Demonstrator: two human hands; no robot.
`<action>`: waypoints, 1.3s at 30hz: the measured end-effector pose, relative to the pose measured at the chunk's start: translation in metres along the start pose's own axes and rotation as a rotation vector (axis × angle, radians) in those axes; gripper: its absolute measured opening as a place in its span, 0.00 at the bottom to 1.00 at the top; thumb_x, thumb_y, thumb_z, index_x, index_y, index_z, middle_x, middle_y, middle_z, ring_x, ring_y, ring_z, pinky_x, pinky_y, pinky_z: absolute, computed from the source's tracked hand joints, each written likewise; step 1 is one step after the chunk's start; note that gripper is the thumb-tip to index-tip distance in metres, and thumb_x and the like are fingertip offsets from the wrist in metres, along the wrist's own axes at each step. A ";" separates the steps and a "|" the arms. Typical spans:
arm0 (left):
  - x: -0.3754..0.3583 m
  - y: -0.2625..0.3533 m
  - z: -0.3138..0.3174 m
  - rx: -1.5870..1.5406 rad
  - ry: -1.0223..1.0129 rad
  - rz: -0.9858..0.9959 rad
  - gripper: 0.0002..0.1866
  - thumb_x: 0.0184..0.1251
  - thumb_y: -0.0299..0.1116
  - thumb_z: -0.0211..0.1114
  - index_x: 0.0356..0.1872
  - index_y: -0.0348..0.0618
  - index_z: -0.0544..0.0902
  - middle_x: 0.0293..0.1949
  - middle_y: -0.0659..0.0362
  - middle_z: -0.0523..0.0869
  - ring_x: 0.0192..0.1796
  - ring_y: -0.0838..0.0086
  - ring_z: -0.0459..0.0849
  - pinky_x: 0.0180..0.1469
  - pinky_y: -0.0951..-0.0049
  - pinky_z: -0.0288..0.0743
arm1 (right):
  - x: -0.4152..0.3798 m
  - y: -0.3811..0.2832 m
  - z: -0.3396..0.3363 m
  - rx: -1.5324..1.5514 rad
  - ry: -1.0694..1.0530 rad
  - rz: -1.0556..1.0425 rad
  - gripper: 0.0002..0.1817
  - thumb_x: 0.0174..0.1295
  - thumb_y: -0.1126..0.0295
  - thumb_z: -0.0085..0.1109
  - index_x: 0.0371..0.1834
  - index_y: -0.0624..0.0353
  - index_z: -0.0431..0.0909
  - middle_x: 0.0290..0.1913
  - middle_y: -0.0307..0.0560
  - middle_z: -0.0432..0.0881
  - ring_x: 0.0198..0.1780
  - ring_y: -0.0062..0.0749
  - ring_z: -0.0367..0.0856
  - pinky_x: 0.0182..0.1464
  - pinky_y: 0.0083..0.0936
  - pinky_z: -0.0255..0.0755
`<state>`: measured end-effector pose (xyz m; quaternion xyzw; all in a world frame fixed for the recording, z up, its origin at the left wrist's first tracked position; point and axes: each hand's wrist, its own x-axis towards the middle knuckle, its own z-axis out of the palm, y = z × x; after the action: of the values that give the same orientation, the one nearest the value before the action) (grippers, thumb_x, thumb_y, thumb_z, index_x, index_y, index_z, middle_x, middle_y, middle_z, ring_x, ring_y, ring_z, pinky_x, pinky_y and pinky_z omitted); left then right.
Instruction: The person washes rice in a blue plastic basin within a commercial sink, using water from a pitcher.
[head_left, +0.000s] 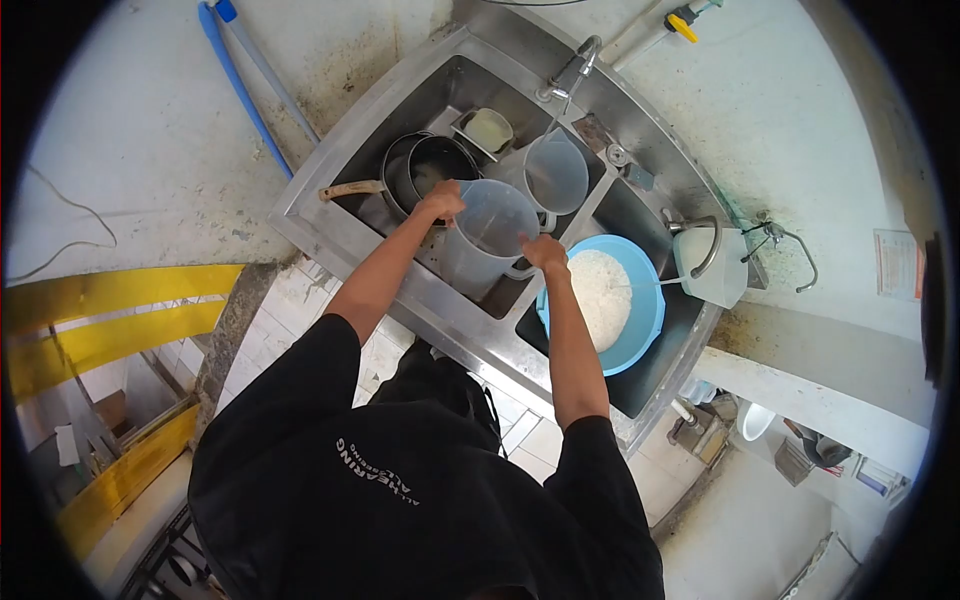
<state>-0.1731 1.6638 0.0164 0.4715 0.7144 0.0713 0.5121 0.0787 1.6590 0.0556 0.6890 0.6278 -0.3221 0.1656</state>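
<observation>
A large translucent plastic pitcher [470, 255] is held over the left sink basin between my two hands. My left hand [441, 202] is closed on its rim at the left. On the opposite side, my right hand [545, 252] grips it near the handle; the exact finger placement is hidden. Behind it, a second translucent pitcher [558, 172] stands below the back faucet [575, 75]. Close to my right forearm, a light blue basin [648, 330] in the right sink holds white grains that look like rice [602, 300]. A thin stream runs into it from the right.
Dark pans [430, 165], one with a wooden handle [352, 190], lie in the left sink beside a small pale bowl [489, 130]. A curved tap [712, 245] and a whitish container [715, 275] are at the right edge. Blue poles [245, 95] lean on the wall.
</observation>
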 end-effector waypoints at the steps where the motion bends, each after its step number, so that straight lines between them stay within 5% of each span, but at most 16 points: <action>1: 0.001 0.004 -0.001 0.026 -0.009 -0.007 0.11 0.61 0.27 0.60 0.32 0.24 0.82 0.24 0.45 0.87 0.29 0.62 0.90 0.32 0.66 0.82 | 0.009 0.000 0.004 -0.088 -0.005 0.019 0.29 0.61 0.52 0.50 0.54 0.65 0.82 0.59 0.64 0.79 0.65 0.52 0.75 0.66 0.41 0.69; 6: 0.016 0.004 0.001 0.100 -0.002 -0.016 0.10 0.59 0.23 0.57 0.33 0.23 0.83 0.23 0.47 0.86 0.30 0.61 0.90 0.28 0.67 0.83 | 0.029 -0.005 0.014 -0.083 0.150 0.057 0.22 0.60 0.56 0.55 0.47 0.63 0.85 0.55 0.59 0.83 0.58 0.51 0.81 0.59 0.38 0.75; 8: 0.001 0.002 0.001 -0.079 -0.094 -0.033 0.10 0.58 0.18 0.54 0.36 0.17 0.80 0.34 0.38 0.87 0.31 0.55 0.90 0.34 0.65 0.86 | 0.023 -0.003 0.029 -0.080 0.209 0.077 0.20 0.61 0.57 0.55 0.43 0.62 0.86 0.52 0.57 0.85 0.55 0.51 0.84 0.56 0.38 0.78; 13: -0.018 -0.046 0.029 -0.228 -0.010 0.077 0.14 0.61 0.19 0.53 0.46 0.18 0.74 0.40 0.37 0.85 0.34 0.50 0.89 0.31 0.61 0.88 | -0.019 0.001 0.067 -0.147 0.495 -0.106 0.14 0.66 0.64 0.53 0.35 0.63 0.85 0.39 0.57 0.85 0.39 0.51 0.88 0.40 0.38 0.83; 20: -0.043 -0.088 0.052 -0.243 0.080 0.085 0.17 0.65 0.23 0.53 0.54 0.29 0.66 0.45 0.39 0.83 0.36 0.49 0.89 0.29 0.59 0.89 | -0.051 -0.003 0.102 -0.061 0.493 -0.096 0.12 0.66 0.68 0.53 0.31 0.64 0.83 0.45 0.57 0.81 0.35 0.52 0.87 0.36 0.39 0.82; 25: -0.050 -0.069 0.036 -0.316 0.017 0.104 0.15 0.67 0.26 0.54 0.53 0.33 0.66 0.44 0.40 0.83 0.33 0.53 0.89 0.28 0.61 0.89 | -0.025 0.006 0.121 0.014 0.478 -0.025 0.13 0.66 0.69 0.52 0.50 0.64 0.74 0.45 0.60 0.81 0.41 0.54 0.86 0.40 0.41 0.81; 30: -0.041 -0.064 0.034 -0.426 -0.001 0.064 0.15 0.70 0.32 0.58 0.50 0.34 0.68 0.40 0.44 0.84 0.27 0.59 0.89 0.25 0.65 0.87 | -0.018 0.003 0.092 0.119 0.437 -0.073 0.16 0.66 0.66 0.53 0.53 0.62 0.69 0.42 0.63 0.83 0.43 0.59 0.85 0.44 0.48 0.80; 36: -0.059 -0.060 0.028 -0.195 0.042 -0.035 0.23 0.66 0.47 0.65 0.46 0.36 0.74 0.33 0.51 0.86 0.26 0.67 0.88 0.22 0.68 0.83 | -0.032 -0.004 0.055 0.121 0.334 -0.109 0.20 0.64 0.60 0.58 0.55 0.59 0.69 0.44 0.62 0.84 0.47 0.60 0.84 0.49 0.49 0.78; 39: -0.057 -0.065 0.028 -0.123 0.062 -0.013 0.26 0.64 0.50 0.66 0.50 0.37 0.75 0.33 0.51 0.87 0.32 0.65 0.90 0.31 0.66 0.84 | -0.037 0.000 0.055 0.155 0.327 -0.133 0.22 0.63 0.59 0.59 0.57 0.58 0.70 0.45 0.59 0.84 0.50 0.57 0.83 0.50 0.48 0.77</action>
<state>-0.1879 1.5747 0.0027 0.4320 0.7273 0.1265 0.5182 0.0655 1.5962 0.0385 0.6999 0.6637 -0.2635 -0.0137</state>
